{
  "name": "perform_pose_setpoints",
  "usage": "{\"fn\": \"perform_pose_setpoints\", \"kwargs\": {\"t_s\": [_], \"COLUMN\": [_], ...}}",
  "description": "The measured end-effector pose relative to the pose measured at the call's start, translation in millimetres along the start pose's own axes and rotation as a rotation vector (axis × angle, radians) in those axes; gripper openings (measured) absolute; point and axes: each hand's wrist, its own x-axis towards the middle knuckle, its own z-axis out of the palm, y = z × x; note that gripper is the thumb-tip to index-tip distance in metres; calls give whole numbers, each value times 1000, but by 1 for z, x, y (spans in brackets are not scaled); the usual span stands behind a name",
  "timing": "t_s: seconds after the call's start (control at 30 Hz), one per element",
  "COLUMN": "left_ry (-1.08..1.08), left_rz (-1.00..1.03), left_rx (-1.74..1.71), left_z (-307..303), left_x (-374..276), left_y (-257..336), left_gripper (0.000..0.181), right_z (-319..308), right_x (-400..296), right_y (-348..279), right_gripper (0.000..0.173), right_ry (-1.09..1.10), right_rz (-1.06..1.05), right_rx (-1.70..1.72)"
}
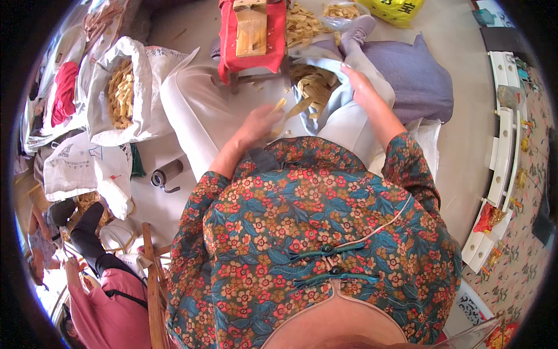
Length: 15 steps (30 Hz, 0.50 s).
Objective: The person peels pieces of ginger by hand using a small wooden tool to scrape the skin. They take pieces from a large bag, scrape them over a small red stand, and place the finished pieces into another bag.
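Note:
My left hand (pixel 260 123), blurred, is in front of my lap with a pale yellow flat strip (pixel 280 104) in its fingers. Between my knees lies a light-blue cloth (pixel 324 63) forming an opening, its right edge held by my right hand (pixel 361 87). Long yellowish strips (pixel 317 89) are bunched inside that opening, and one trails out toward my left hand. Beyond my hands, a wooden block (pixel 251 37) with a raised crosspiece rests on a red cloth (pixel 229 52) draped over a low stool (pixel 234 82).
To the left stands an open white woven sack (pixel 141 87) of yellowish pieces (pixel 120 96). A dark flask (pixel 168 172) lies on the floor. More pieces (pixel 305 26) are piled beyond the stool. At right is a purple-grey cushion (pixel 409 80). Another person (pixel 111 301) works at lower left.

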Motion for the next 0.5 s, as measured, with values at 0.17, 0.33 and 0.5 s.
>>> {"fn": "perform_pose_setpoints", "kwargs": {"t_s": [0.17, 0.33, 0.5], "left_ry": [14, 52, 236], "left_rz": [80, 123, 27], "left_rx": [83, 19, -313], "left_z": [11, 0, -5], "left_x": [-10, 6, 4], "left_y": [13, -30, -2], "left_gripper": [33, 29, 16], "right_z": [-33, -16, -19], "right_x": [57, 22, 40], "right_y": [25, 12, 34], "right_gripper": [54, 34, 36], "right_ry": [52, 48, 98], "right_rz": [29, -76, -285], "right_rx": [-172, -231, -396]}}
